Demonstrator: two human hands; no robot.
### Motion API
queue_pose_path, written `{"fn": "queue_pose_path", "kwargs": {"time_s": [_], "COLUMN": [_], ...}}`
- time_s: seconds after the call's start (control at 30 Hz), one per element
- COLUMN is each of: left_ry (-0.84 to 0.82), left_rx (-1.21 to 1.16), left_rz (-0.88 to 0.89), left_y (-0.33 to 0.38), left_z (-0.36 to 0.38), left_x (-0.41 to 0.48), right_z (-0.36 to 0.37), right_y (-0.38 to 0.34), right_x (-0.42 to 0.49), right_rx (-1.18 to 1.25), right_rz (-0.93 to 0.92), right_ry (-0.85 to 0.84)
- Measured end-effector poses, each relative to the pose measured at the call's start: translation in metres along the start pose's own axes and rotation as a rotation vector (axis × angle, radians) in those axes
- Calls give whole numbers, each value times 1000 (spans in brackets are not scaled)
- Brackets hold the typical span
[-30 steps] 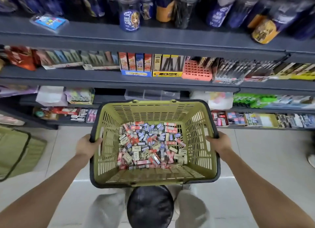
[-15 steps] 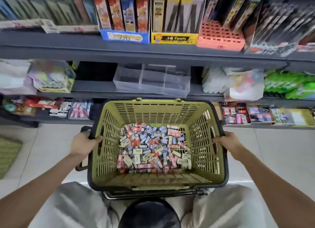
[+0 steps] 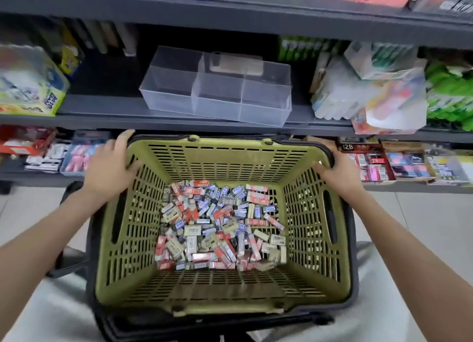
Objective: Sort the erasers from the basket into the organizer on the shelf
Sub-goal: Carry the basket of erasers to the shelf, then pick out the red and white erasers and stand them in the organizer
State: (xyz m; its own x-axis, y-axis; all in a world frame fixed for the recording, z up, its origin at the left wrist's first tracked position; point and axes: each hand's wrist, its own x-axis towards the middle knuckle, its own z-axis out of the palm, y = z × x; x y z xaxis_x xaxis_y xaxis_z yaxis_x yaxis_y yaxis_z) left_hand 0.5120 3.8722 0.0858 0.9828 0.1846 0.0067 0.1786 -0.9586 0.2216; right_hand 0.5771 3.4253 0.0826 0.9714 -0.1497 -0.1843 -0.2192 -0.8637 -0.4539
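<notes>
Erasers (image 3: 220, 221) fill the basket (image 3: 230, 162), whose rim the left hand (image 3: 110, 167) and right hand (image 3: 340, 174) grip; the organizer (image 3: 217, 93) looks unfilled, sorting not begun.

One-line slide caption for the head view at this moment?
Left hand and right hand hold the far corners of a basket of erasers, below the clear organizer on the shelf.

Your left hand (image 3: 110, 170) and right hand (image 3: 337, 174) grip the far corners of the olive basket (image 3: 230, 162). Wrapped erasers (image 3: 220, 224) lie heaped on its floor. The clear divided organizer (image 3: 217, 96) stands on the grey shelf (image 3: 102, 110) just beyond the basket's far rim.
</notes>
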Motion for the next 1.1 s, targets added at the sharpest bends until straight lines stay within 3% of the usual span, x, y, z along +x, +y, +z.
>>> {"fn": "queue_pose_path", "kwargs": {"time_s": [0.17, 0.37, 0.57, 0.67, 0.77, 0.8, 0.87, 0.93, 0.97, 1.1], "left_ry": [41, 149, 134, 117, 108, 107, 111, 113, 103, 70], "left_rx": [41, 137, 187, 192, 186, 183, 184, 173, 171, 196], "left_rz": [93, 116, 106, 58, 31, 27, 27, 27, 22, 22], "left_y": [-4, -6, 0, 3, 5, 5, 3, 1, -1, -3], "left_z": [16, 23, 19, 20, 21, 22, 24, 26, 26, 25], "left_x": [16, 14, -10, -19, -23, -22, -21, -19, -18, -19], "right_z": [11, 18, 14, 12, 20, 29, 55, 83, 96, 127], "right_y": [5, 9, -2, -7, -19, -22, -24, -19, -14, -2], "right_x": [8, 13, -6, -19, -36, -41, -48, -46, -40, -15], "right_rx": [-53, -226, -248, -486, -575, -550, -514, -507, -514, -458], "right_rz": [-122, -150, -124, -262, -571, -697, -852, -766, -696, -448], "right_ry": [116, 235, 274, 569, 783, 748, 445, 80, -25, -207]}}
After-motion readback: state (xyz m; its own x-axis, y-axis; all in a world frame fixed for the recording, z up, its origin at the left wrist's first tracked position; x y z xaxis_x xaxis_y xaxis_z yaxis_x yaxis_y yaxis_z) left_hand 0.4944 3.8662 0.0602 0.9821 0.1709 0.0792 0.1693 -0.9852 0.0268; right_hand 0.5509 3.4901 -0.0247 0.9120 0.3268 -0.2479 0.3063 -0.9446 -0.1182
